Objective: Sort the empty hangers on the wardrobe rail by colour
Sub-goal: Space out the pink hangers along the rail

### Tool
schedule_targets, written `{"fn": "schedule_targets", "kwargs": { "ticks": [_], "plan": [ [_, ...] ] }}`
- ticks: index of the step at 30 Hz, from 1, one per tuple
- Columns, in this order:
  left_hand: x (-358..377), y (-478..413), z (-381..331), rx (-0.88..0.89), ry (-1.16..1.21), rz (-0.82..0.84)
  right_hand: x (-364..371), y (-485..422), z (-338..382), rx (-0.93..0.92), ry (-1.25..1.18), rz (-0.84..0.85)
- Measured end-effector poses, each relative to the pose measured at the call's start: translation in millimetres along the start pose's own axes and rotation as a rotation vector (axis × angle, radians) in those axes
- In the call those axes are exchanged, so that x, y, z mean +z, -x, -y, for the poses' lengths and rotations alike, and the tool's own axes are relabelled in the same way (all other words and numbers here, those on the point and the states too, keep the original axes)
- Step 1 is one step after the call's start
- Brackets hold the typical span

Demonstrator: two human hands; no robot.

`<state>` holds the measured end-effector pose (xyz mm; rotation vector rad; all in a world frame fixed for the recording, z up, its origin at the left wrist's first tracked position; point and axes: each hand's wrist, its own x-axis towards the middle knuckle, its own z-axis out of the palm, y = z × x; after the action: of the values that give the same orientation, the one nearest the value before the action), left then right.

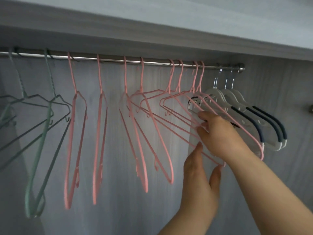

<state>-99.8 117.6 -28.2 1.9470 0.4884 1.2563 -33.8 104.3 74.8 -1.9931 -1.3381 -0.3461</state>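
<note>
A metal wardrobe rail [152, 62] runs across the top under a shelf. Green hangers [42, 133] hang at the left, several pink wire hangers [101, 133] fill the middle, and three white hangers with dark grips [264, 119] hang at the right end. My right hand [218, 134] reaches among the rightmost pink hangers [189, 131], its fingers curled round their lower bars. My left hand [201, 173] is below it and pinches the bottom corner of a pink hanger between thumb and fingers.
The wardrobe's grey back wall [118, 200] lies behind the hangers. A shelf edge [169, 36] sits just above the rail. The rail ends at a bracket [241, 67] on the right. A small fitting [310, 109] shows on the right wall.
</note>
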Motion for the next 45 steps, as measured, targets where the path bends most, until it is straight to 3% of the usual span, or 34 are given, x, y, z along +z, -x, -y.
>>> {"fn": "schedule_targets", "kwargs": {
  "ticks": [2, 4, 7, 12, 20, 30, 34, 36, 38, 40, 43, 45],
  "plan": [
    [1, -1, 2, 0.018, -0.014, 0.013, 7, -1, 0, 0.035, -0.076, 0.09],
    [2, 2, 8, 0.051, -0.01, 0.008, 15, 2, 1, 0.117, -0.323, 0.159],
    [-2, 4, 27, 0.223, -0.127, -0.157, 24, 7, 8, 0.209, -0.654, 0.145],
    [-17, 3, 48, 0.412, -0.231, -0.275, 40, 7, 24, 0.17, -0.644, 0.087],
    [-33, 4, 55, 0.455, -0.273, -0.254, 50, 10, 37, 0.222, -0.7, 0.085],
    [-24, 8, 49, 0.35, -0.27, -0.231, 47, 8, 28, 0.251, -0.832, 0.084],
    [-17, 7, 47, 0.354, -0.333, -0.286, 44, 6, 25, 0.231, -0.799, 0.13],
    [-12, 13, 49, 0.354, -0.361, -0.319, 40, 13, 23, 0.141, -0.652, 0.152],
    [-4, 18, 47, 0.254, -0.246, -0.367, 26, 27, 17, -0.044, -0.335, 0.1],
    [6, 21, 41, 0.049, 0.017, -0.5, -1, 38, 9, -0.233, -0.205, -0.073],
    [22, 29, 41, -0.134, 0.186, -0.608, -27, 40, -20, -0.249, -0.323, -0.211],
    [31, 37, 39, -0.21, 0.271, -0.562, -28, 35, -36, -0.131, -0.484, -0.153]
  ]
}}
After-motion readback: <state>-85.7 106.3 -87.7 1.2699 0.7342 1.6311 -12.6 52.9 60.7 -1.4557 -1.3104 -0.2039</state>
